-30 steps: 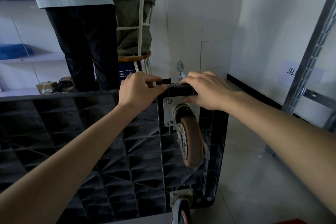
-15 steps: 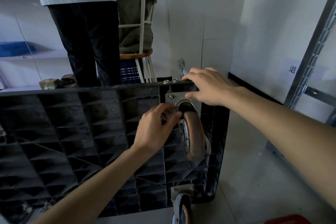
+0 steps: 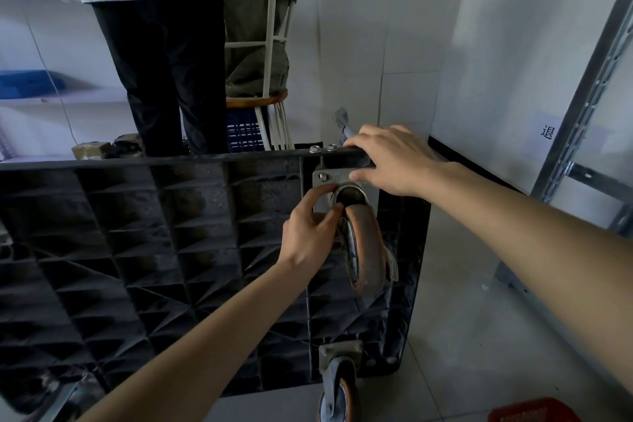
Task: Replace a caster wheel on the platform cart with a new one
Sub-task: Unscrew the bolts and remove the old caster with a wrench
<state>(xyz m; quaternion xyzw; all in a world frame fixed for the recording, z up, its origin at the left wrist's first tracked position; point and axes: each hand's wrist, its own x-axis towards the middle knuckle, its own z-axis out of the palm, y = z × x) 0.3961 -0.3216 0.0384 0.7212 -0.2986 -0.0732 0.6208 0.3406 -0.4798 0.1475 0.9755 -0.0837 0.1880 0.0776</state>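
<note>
1. Evidently, the platform cart [image 3: 137,250] is stood on its side on the floor, so that its ribbed underside and the caster wheel [image 3: 364,247] near the upper right corner are within reach.
2. The cart's top edge is grasped by the right hand [image 3: 394,158], the thumb pressed on the mounting plate [image 3: 334,178], probably to steady both.
3. Something small at the plate's lower left is pinched by the left hand [image 3: 310,233]; a fastener is judged likely, though it is hidden.
4. Two nuts [image 3: 322,148] are kept on the top edge, a second caster [image 3: 339,384] is seen below.
5. A pale tiled floor [image 3: 479,336], white walls, metal racking [image 3: 589,106], a stool [image 3: 257,101] and a standing person [image 3: 164,44] are visible behind.
</note>
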